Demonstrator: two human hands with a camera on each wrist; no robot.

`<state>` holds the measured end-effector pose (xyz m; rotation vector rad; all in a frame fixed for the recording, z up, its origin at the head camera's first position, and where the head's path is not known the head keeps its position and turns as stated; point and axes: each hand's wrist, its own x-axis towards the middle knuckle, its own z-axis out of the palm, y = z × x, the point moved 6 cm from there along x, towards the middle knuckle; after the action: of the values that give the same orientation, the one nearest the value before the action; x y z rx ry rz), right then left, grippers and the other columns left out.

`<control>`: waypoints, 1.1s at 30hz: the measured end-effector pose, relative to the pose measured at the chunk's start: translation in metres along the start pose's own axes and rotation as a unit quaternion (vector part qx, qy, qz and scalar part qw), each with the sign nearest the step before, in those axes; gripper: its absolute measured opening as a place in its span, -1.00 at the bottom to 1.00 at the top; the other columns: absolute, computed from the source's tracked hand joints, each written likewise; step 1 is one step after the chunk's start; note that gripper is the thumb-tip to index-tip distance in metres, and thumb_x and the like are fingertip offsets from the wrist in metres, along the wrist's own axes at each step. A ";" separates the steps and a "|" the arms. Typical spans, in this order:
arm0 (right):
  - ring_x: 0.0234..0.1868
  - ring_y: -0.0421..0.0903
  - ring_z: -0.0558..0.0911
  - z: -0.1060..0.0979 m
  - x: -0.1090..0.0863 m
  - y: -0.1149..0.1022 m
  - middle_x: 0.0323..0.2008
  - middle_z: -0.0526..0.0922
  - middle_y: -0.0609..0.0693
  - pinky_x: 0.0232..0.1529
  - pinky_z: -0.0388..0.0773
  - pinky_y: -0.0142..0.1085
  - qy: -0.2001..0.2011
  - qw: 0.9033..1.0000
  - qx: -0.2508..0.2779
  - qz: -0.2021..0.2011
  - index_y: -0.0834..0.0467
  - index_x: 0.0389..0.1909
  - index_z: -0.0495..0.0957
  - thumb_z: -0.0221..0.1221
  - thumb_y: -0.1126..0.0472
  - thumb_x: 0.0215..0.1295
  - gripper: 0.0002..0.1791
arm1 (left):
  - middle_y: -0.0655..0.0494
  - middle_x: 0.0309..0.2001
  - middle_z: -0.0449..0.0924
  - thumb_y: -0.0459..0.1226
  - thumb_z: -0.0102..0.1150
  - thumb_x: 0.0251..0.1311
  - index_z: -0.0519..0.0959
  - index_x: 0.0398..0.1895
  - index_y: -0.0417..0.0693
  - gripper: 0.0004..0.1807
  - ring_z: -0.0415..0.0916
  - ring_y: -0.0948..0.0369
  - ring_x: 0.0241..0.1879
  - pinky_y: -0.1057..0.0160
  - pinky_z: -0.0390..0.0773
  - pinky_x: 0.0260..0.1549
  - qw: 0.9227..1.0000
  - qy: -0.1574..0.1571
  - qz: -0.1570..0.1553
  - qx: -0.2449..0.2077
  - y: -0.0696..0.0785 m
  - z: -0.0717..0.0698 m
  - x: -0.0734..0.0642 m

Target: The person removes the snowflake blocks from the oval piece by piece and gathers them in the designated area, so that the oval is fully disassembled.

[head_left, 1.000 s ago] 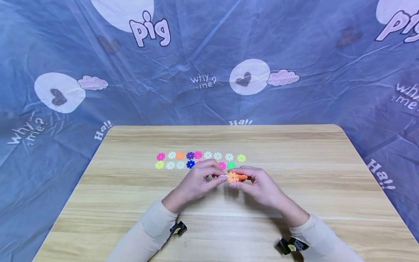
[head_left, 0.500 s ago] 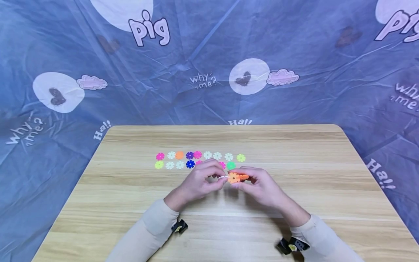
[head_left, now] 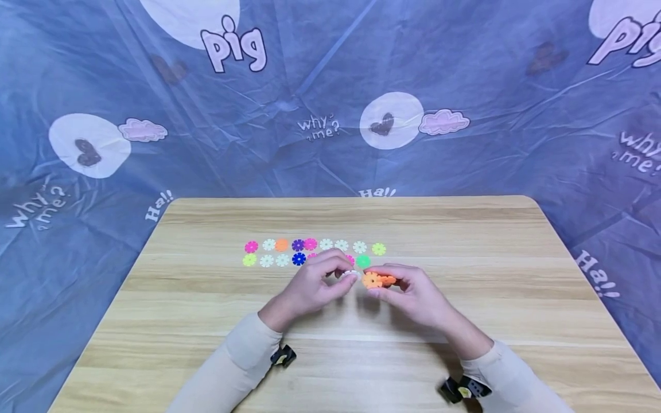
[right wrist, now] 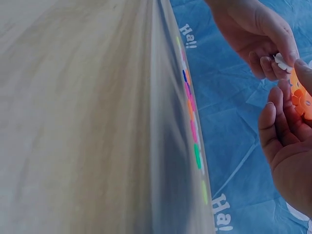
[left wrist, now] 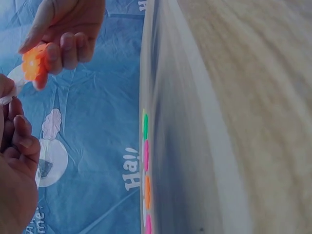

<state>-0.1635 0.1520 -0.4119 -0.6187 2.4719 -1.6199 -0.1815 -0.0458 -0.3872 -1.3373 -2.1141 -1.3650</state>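
Near the middle of the table, my left hand (head_left: 315, 284) pinches a white notched snowflake disc (head_left: 351, 275) between thumb and fingers. Opposite it, my right hand (head_left: 410, 292) grips several orange snowflake discs (head_left: 371, 280) slotted together at angles, one facing the head camera. A narrow gap separates the white disc from the orange cluster in the head view. The right wrist view shows the white disc (right wrist: 282, 62) held at the left fingertips, just above the orange discs (right wrist: 303, 100). Fingers partly cover both pieces.
Two rows of loose snowflake discs lie flat beyond the hands, among them a blue disc (head_left: 299, 259), a green disc (head_left: 364, 261) and a yellow disc (head_left: 379, 249). My left hand hides part of the nearer row. A printed blue cloth (head_left: 289, 160) hangs behind the wooden table (head_left: 206, 344).
The white disc, earlier edge-on against the orange discs, is now tilted and slightly apart from them. My right hand has shifted a little to the right with the orange cluster.
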 end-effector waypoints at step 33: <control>0.06 -0.26 0.72 -0.004 -0.015 0.007 0.14 0.82 0.02 0.05 0.68 -0.36 -0.017 0.999 -0.022 0.026 0.11 0.22 0.74 0.47 0.13 0.36 -0.57 | 0.13 -0.18 0.82 -0.15 0.32 0.50 0.79 -0.09 -0.03 -0.83 0.68 0.24 -0.19 0.21 0.69 0.00 0.910 -0.153 -0.376 0.088 -0.061 0.047 0.028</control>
<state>-0.1529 0.1640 -0.4179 -0.5785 2.4841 -1.5267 -0.2358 0.0016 -0.4275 -0.7008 -3.0810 -1.1896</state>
